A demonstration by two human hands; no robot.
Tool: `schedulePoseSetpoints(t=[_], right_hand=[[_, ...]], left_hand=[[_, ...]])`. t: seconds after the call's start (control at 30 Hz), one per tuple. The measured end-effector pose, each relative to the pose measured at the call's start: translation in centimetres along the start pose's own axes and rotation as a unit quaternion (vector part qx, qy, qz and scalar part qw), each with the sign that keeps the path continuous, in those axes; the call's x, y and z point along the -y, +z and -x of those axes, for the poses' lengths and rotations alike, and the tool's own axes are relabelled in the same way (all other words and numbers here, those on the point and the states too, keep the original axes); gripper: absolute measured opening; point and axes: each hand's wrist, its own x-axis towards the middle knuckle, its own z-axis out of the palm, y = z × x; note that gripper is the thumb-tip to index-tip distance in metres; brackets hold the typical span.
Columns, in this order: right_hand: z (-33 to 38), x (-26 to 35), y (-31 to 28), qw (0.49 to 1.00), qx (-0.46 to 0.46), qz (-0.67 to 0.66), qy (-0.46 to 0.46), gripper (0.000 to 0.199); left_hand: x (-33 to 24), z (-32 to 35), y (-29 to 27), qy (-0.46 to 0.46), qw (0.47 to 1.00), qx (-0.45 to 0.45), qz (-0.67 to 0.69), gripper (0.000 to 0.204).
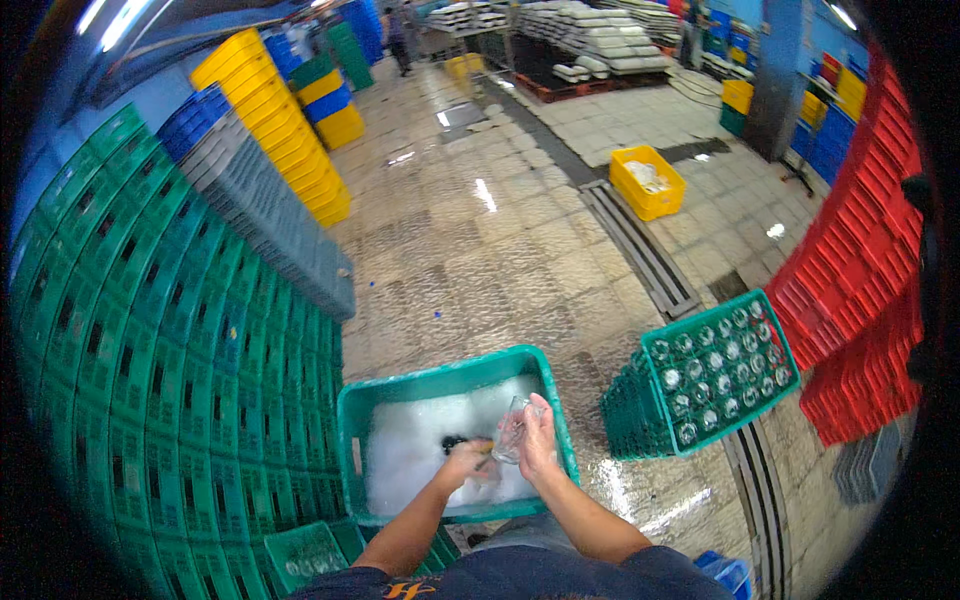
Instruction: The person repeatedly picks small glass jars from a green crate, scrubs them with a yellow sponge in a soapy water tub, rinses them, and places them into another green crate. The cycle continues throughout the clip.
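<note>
A green plastic tub [447, 381] full of white foamy water stands in front of me. Over it my right hand [538, 443] grips a clear glass bottle [510, 430], tilted with its mouth toward the left. My left hand [465, 460] is closed on a small brush or scrubber at the bottle's mouth; the tool is mostly hidden. A dark object [452, 440] pokes out of the foam beside my left hand.
A green crate [722, 372] filled with several upright glass bottles sits to my right on stacked crates. Tall green crate stacks [150, 380] wall the left, red stacks [860, 300] the right. A yellow crate [647, 182] and a floor drain channel [640, 250] lie ahead on the wet tiled floor.
</note>
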Motion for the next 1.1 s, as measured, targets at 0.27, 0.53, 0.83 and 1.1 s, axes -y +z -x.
schedulePoseSetpoints(t=[0.27,0.53,0.83,1.1], right_hand=[[-0.8,-10.5,5.0,0.959,0.157,0.166,-0.17,0.047],[11.8,-12.5,14.9,0.956,0.261,-0.106,0.086,0.071],[16.2,-15.3,15.9,0.834,0.288,0.102,0.46,0.09],[16.8,-17.5,10.8,0.897,0.146,0.086,0.408,0.043]], left_hand=[[-13.1,13.4,1.7,0.364,0.829,-0.235,-0.352,0.054],[-9.1,18.1,-4.2,0.381,0.758,-0.41,-0.335,0.071],[-3.7,21.4,-16.0,0.39,0.813,-0.401,-0.162,0.046],[-4.2,26.5,-14.5,0.416,0.706,-0.375,-0.433,0.04]])
